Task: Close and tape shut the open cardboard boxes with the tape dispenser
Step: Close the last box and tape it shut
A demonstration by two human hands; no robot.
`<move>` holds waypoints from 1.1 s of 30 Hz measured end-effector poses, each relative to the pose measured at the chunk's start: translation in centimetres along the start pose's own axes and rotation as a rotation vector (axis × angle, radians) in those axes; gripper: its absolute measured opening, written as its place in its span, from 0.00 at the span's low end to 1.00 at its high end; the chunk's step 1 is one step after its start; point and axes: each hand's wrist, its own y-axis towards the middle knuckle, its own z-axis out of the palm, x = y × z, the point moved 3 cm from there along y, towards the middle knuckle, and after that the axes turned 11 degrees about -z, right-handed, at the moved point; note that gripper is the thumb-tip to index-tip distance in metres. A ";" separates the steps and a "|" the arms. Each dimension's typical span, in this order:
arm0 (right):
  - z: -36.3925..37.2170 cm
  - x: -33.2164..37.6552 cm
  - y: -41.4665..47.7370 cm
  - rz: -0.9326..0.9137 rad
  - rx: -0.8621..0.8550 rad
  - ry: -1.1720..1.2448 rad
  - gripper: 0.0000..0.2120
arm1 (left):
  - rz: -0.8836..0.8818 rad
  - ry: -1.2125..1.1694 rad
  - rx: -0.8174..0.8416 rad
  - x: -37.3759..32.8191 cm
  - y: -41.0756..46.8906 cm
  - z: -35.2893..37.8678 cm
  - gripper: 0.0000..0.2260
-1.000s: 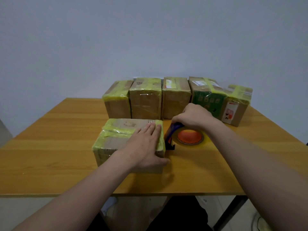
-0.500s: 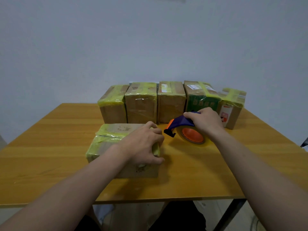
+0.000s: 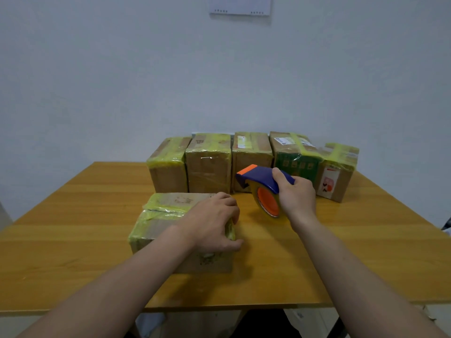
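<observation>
A row of five taped boxes (image 3: 208, 167) stands just beyond the fingers of both hands, at the far edge of the desk (image 3: 73, 228). The middle boxes are close behind the tape dispenser (image 3: 261, 178). High on the wall hangs a pale sheet (image 3: 240, 6).

The right hand (image 3: 296, 193) has its fingers wrapped tightly round the dispenser's blue handle. The dispenser's long axis runs sideways, and its orange tip points left and slightly up, towards the left hand (image 3: 212, 220). The orange-cored roll hangs below the fingers, but whether it touches the desk cannot be told.

The left fingers curl over the right edge of the near cardboard box (image 3: 166, 215), thumb at its front corner. The box lies flat, a brown block banded with glossy, wrinkled yellow-green tape, and the wooden desk is smooth.
</observation>
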 end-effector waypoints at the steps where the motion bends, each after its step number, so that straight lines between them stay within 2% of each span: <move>1: 0.0 0.2 -0.2 0.001 -0.008 0.034 0.22 | -0.004 -0.001 -0.033 0.0 -0.4 0.0 0.27; 10: 1.9 1.4 -1.9 -0.020 -0.055 0.251 0.20 | -0.117 0.009 -0.093 -0.7 -2.5 0.4 0.32; 14: 2.2 1.8 -2.3 -0.035 -0.085 0.347 0.20 | -0.261 0.008 -0.011 1.4 -4.1 0.7 0.52; 15: 2.5 2.0 -2.4 -0.037 -0.088 0.365 0.20 | -0.317 0.053 0.002 2.1 -4.6 1.0 0.54; 17: 3.2 2.5 -2.6 -0.042 -0.089 0.395 0.20 | -0.375 0.114 0.033 3.0 -5.3 1.6 0.54; 23: 6.0 5.3 -4.1 -0.104 -0.116 0.495 0.17 | -0.370 0.100 0.093 2.9 -5.0 1.7 0.53; 28: 8.6 6.6 -5.3 -0.092 -0.123 0.534 0.19 | -0.391 -0.020 0.006 3.3 -6.0 0.5 0.49; 33: 10.4 5.9 -6.4 -0.080 -0.075 0.500 0.21 | -0.426 0.058 0.013 3.9 -7.1 1.1 0.47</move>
